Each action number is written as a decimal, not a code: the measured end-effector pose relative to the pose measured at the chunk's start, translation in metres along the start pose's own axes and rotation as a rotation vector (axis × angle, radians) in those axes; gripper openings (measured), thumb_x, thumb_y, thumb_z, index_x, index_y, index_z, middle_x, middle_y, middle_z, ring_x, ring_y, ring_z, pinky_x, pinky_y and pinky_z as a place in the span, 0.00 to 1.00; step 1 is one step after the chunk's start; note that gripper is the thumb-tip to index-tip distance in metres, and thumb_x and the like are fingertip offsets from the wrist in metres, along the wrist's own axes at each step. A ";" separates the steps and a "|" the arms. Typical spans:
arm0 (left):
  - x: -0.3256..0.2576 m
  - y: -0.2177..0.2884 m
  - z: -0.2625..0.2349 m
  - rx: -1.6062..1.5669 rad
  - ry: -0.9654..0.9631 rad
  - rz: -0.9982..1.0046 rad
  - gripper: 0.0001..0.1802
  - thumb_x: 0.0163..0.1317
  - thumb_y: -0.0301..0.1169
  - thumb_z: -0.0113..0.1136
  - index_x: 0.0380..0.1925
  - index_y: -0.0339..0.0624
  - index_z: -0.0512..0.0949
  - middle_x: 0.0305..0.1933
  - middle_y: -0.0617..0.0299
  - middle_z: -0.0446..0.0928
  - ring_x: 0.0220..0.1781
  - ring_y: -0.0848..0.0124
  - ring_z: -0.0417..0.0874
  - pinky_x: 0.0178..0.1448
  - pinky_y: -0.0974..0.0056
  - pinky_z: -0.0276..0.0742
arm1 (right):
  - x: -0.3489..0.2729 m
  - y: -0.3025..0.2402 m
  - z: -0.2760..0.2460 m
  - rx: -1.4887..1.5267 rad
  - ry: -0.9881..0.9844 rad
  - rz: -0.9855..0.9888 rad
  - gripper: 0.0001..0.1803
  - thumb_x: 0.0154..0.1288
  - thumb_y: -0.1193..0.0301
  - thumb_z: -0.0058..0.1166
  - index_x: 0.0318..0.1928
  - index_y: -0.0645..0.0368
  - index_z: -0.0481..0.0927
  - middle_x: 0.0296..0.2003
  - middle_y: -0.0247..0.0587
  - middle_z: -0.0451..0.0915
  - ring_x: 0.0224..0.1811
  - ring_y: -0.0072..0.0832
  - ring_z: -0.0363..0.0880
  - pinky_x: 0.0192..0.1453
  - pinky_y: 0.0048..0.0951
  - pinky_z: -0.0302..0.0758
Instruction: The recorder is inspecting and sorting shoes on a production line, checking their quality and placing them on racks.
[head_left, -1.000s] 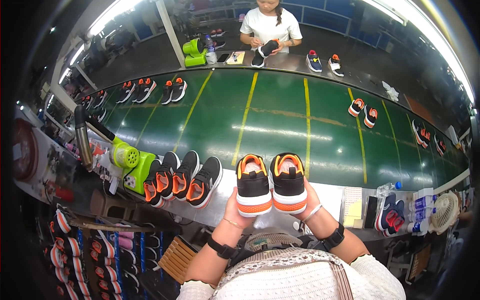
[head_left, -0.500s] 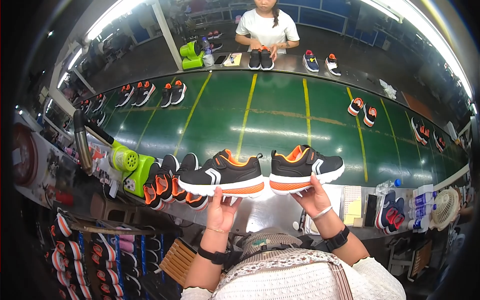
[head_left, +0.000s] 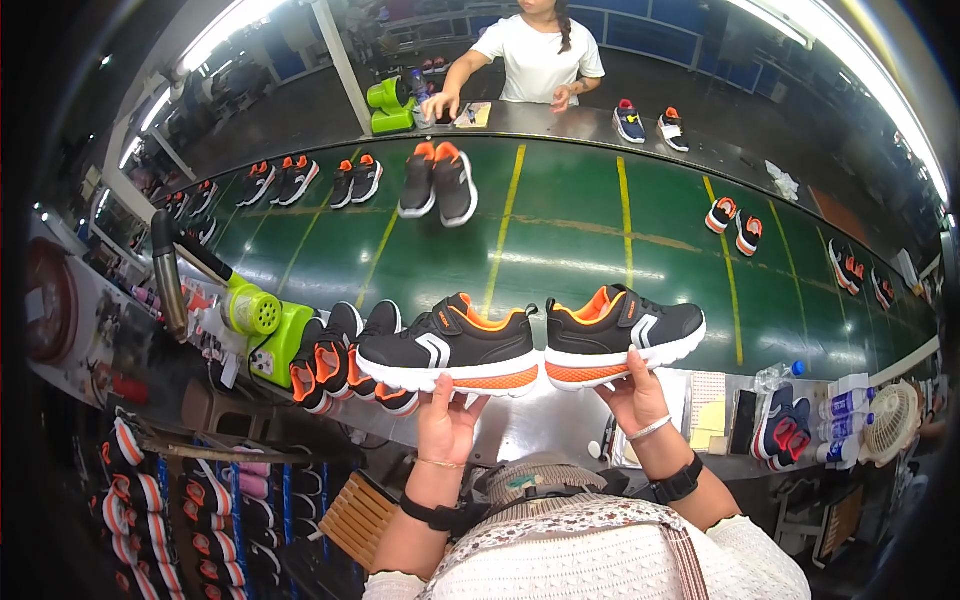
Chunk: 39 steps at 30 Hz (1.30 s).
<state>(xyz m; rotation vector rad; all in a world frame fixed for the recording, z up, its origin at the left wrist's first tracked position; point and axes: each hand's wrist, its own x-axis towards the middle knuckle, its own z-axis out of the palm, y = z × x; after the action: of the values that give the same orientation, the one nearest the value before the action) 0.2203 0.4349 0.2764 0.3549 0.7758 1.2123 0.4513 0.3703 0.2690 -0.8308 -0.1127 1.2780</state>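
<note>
Sneaker [head_left: 455, 352] above left hand [head_left: 447, 428], its mate [head_left: 610, 342] above right hand [head_left: 637, 402], heels facing.
Each hand pinches a sole, thumb nearside, fingers beneath. The left sneaker partly hides black shoes [head_left: 330, 360] on the desk [head_left: 515, 428], beside a green blower [head_left: 278, 340]; the green belt [head_left: 570, 265] lies beyond.

Black-and-orange sneakers [head_left: 748, 235] in pairs on a green belt [head_left: 565, 260], navy sneakers [head_left: 775, 428] on a metal bench [head_left: 515, 425]
</note>
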 end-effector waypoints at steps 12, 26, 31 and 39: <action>0.000 0.004 -0.002 -0.014 -0.020 -0.019 0.16 0.55 0.38 0.58 0.42 0.48 0.70 0.44 0.65 0.68 0.46 0.68 0.68 0.53 0.51 0.68 | -0.004 0.002 0.007 0.006 -0.009 0.009 0.19 0.58 0.62 0.53 0.47 0.55 0.67 0.44 0.36 0.71 0.48 0.29 0.69 0.51 0.43 0.68; -0.002 0.007 -0.005 -0.067 -0.025 -0.056 0.13 0.58 0.32 0.55 0.43 0.51 0.68 0.41 0.65 0.71 0.43 0.71 0.73 0.45 0.56 0.77 | -0.006 0.004 0.008 0.000 -0.013 0.019 0.20 0.58 0.61 0.53 0.48 0.55 0.66 0.44 0.36 0.71 0.48 0.30 0.69 0.52 0.43 0.67; -0.003 0.009 -0.005 0.005 -0.050 -0.025 0.15 0.56 0.37 0.57 0.42 0.48 0.70 0.42 0.66 0.71 0.43 0.69 0.71 0.49 0.55 0.71 | -0.006 0.004 0.008 0.003 -0.026 0.028 0.20 0.58 0.61 0.53 0.48 0.54 0.66 0.43 0.35 0.72 0.48 0.29 0.70 0.51 0.42 0.68; -0.003 0.011 -0.008 0.019 -0.096 -0.013 0.17 0.56 0.38 0.56 0.45 0.47 0.69 0.46 0.64 0.71 0.47 0.67 0.71 0.50 0.55 0.70 | -0.008 0.003 0.009 -0.022 -0.065 0.007 0.18 0.59 0.62 0.51 0.48 0.55 0.66 0.42 0.35 0.73 0.45 0.28 0.72 0.47 0.37 0.71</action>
<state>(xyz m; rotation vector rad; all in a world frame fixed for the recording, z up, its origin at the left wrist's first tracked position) 0.2065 0.4351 0.2787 0.4197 0.7063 1.1684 0.4415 0.3683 0.2763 -0.8097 -0.1762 1.3126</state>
